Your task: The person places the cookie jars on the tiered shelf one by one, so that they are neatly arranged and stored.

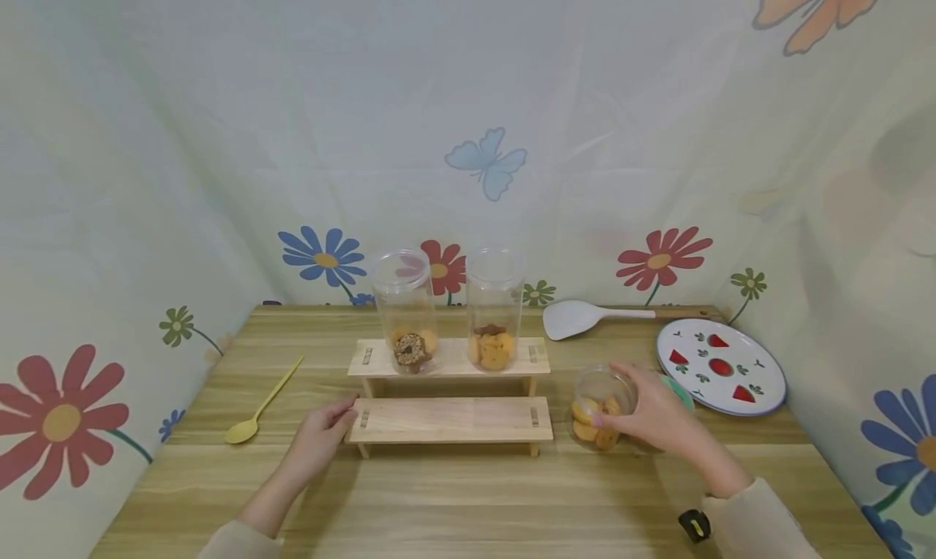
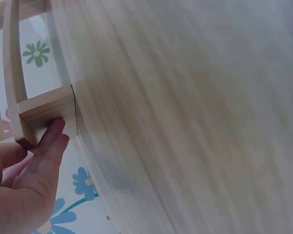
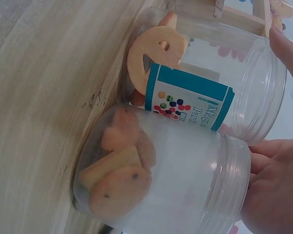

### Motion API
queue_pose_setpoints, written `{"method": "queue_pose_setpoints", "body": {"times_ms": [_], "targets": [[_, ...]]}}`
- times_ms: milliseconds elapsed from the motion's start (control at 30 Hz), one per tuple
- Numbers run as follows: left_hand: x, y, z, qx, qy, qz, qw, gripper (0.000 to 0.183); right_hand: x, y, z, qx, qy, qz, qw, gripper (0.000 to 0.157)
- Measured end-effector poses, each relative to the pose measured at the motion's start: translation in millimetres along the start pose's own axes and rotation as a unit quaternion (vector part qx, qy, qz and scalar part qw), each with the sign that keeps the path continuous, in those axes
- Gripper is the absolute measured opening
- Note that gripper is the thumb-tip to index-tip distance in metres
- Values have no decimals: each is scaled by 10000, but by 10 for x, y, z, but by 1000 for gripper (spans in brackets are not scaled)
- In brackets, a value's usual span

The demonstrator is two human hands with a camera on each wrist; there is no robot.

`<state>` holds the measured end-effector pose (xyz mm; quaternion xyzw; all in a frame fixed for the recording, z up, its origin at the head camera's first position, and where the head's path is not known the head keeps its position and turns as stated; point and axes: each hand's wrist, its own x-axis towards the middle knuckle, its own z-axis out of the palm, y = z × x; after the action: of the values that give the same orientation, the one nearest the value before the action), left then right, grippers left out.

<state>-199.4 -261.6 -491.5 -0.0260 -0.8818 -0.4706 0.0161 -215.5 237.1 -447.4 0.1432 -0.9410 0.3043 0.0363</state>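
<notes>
Wooden table (image 1: 468, 502) supports: two-tier wooden stand (image 1: 449, 419), centre; yellow spoon (image 1: 244, 430), nine o'clock; white spatula (image 1: 576, 319), one o'clock; patterned plate (image 1: 720, 367), two o'clock; two clear cookie jars (image 3: 183, 161), three o'clock.

Draped corner: flowered cloth (image 1: 351, 96), table (image 1: 468, 506)

A spoon (image 1: 244, 431) lies left of a stand (image 1: 449, 420) bearing two jars (image 1: 494, 299) of cookies (image 1: 494, 352) on its rear tier (image 1: 451, 356), with two more jars (image 1: 601, 380) to the right, a plate (image 1: 734, 349) farther right and a spatula (image 1: 578, 320) behind them.
</notes>
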Motion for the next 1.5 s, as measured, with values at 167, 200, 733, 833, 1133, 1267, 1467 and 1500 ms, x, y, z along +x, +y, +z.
{"method": "queue_pose_setpoints", "body": {"times_ms": [167, 200, 733, 833, 1133, 1267, 1467, 1500], "targets": [[7, -10, 4, 0, 6, 50, 10000, 39, -9, -8, 14, 63, 92, -15, 9999, 96], [9, -14, 5, -1, 7, 49, 10000, 38, -16, -11, 14, 96, 117, -10, 9999, 96], [13, -26, -1, -37, -44, 42, 10000, 39, -97, -203, -127, 455, 671, 177, 9966, 94], [13, -14, -1, -36, -41, 53, 10000, 39, -127, -263, -155, 501, 664, 269, 9962, 94], [-5, 11, -4, -37, -23, 28, 10000, 39, -203, -425, -212, 640, 773, 252, 9946, 94], [-11, 19, -6, -34, -37, 39, 10000, 39, -226, -476, -185, 602, 879, 81, 9943, 93], [-16, 28, -7, -28, -24, 42, 10000, 39, -220, -513, -131, 596, 896, -227, 9939, 91], [-15, 29, -6, -32, -20, 41, 10000, 39, -213, -522, -127, 646, 859, -281, 9938, 91]]}}
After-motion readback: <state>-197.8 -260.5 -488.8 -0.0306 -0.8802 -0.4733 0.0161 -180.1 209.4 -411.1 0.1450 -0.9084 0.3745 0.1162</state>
